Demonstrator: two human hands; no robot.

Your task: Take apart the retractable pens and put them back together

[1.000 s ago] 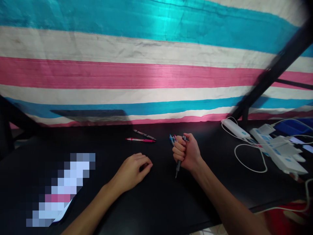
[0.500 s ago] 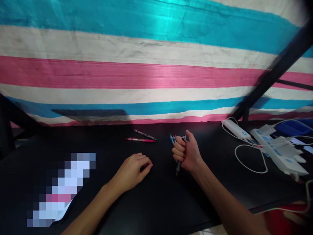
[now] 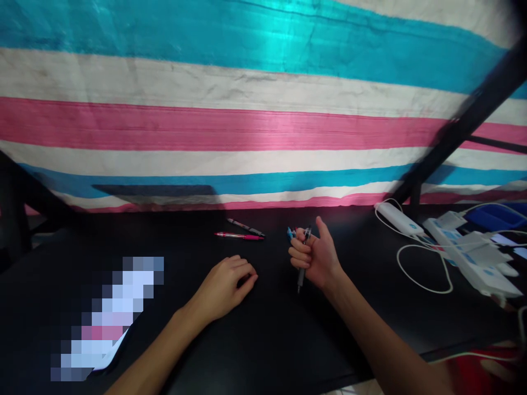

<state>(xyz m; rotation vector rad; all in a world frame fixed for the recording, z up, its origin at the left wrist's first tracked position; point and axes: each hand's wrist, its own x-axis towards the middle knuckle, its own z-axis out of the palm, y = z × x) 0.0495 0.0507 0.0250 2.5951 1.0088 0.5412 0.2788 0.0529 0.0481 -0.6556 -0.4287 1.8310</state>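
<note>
I view both hands over a black table [image 3: 263, 340]. My right hand [image 3: 313, 255] is closed around a gray pen [image 3: 302, 277]: the fingers wrap the barrel, and the thumb stands raised, clear of it. The pen is steeply tilted; its upper end shows above the curled fingers and its narrow end points downward below them. I cannot tell whether that end touches the table.

Just beyond the right hand's knuckles is a group of pens [image 3: 290, 234], blue parts foremost; the fingers partly hide it, so I cannot confirm contact. My left hand [image 3: 228, 285] rests palm down, half open, fingers loosely bent; I see no object in its grasp, though its palm is hidden.

Directly beyond the left hand lie a pink pen [image 3: 239, 236] and a black pen [image 3: 246, 226], their right-hand ends close together. Well to the right hand's right are a white power strip [image 3: 469, 258] and a loop of white cable [image 3: 399, 269].
</note>
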